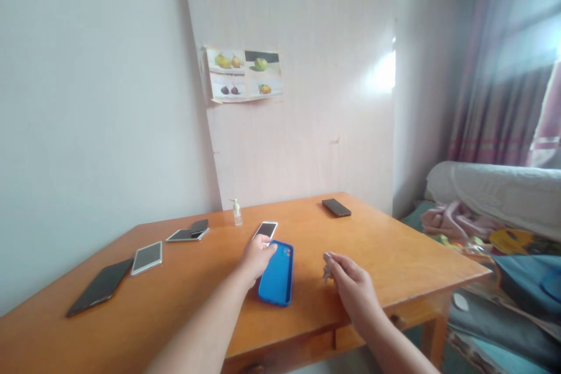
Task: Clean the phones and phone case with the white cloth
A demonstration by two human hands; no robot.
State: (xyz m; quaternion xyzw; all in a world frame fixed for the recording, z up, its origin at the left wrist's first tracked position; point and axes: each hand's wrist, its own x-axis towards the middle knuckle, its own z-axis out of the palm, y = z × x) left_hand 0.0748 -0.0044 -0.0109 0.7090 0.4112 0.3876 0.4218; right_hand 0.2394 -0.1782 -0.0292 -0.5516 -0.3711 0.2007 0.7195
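Note:
A blue phone case (pixel 276 280), its inner side facing up and a camera cutout at the top right corner, is in front of me. My left hand (pixel 256 258) is closed on its upper left edge, thumb over the rim. Just beyond those fingers lies a white-framed phone (pixel 267 230), partly covered by the hand. To the right of the case, my right hand (pixel 350 280) pinches a small crumpled greyish-white piece (pixel 326 267), which looks like tissue or cloth. Whether the case rests flat or is slightly raised, I cannot tell.
On the wooden table (pixel 307 321), a clear pump bottle (pixel 237 213) stands near the back. A dark phone (pixel 336 207) lies back right. Leftward are a black tablet (pixel 100 287), a white tablet (pixel 146 258), and another white device (pixel 177 235) under a small dark one (pixel 200 226).

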